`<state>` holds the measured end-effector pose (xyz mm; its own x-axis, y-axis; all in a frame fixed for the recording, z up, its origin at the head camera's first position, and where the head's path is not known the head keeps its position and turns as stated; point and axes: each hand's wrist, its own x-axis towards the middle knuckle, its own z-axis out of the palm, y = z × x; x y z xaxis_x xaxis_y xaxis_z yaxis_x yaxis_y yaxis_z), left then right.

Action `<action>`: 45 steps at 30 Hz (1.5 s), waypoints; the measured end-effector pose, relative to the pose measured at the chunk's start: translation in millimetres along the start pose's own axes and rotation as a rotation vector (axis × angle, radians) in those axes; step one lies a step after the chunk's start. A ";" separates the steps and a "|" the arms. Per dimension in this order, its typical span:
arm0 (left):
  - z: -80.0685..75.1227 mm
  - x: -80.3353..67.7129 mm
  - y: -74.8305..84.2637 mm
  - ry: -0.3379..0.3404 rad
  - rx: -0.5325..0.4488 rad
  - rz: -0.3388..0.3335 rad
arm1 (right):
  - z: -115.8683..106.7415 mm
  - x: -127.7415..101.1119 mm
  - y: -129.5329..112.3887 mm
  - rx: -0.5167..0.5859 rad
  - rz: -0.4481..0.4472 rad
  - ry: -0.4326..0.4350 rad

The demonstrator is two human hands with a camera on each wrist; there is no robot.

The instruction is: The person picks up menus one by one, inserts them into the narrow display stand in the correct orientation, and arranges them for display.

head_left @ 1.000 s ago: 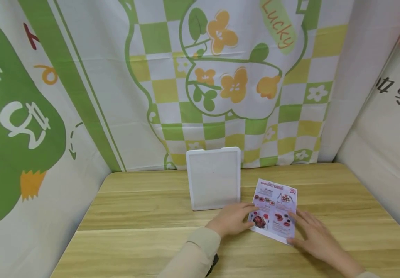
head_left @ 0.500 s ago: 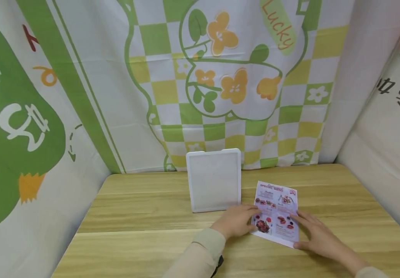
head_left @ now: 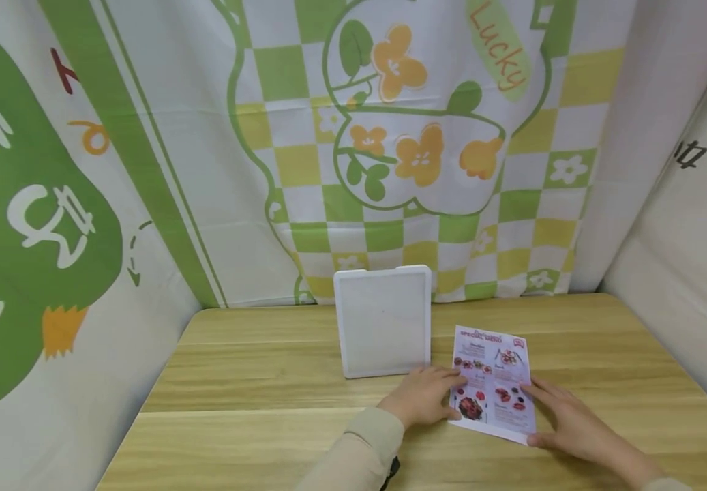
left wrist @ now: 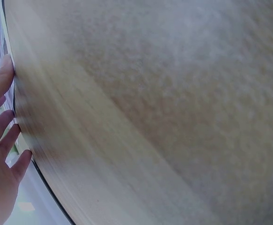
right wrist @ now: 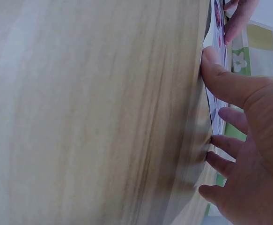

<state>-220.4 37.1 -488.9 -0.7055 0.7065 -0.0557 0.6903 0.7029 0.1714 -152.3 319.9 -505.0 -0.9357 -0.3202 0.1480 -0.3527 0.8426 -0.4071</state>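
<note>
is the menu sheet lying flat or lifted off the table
Flat. The menu sheet lies printed side up on the table, with the left hand and right hand resting at its edges.

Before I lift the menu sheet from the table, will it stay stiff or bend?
The menu sheet looks thin and lies flat on the table, so it would probably flop. It likely weighs little. Its flat edge may be hard to pinch; the right hand touches that edge.

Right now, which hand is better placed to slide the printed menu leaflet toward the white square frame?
Probably the right hand: it lies on the printed menu leaflet at the edge away from the white square frame; the left hand sits between them.
</note>
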 end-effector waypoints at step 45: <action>2.5 0.9 2.8 0.026 0.021 -0.016 | 1.7 18.3 -18.6 0.179 0.258 0.180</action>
<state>-218.7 39.9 -490.9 -0.7201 0.6931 -0.0324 0.6821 0.7157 0.1498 -162.9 297.6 -496.3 -0.9855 -0.0120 0.1692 -0.1128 0.7915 -0.6006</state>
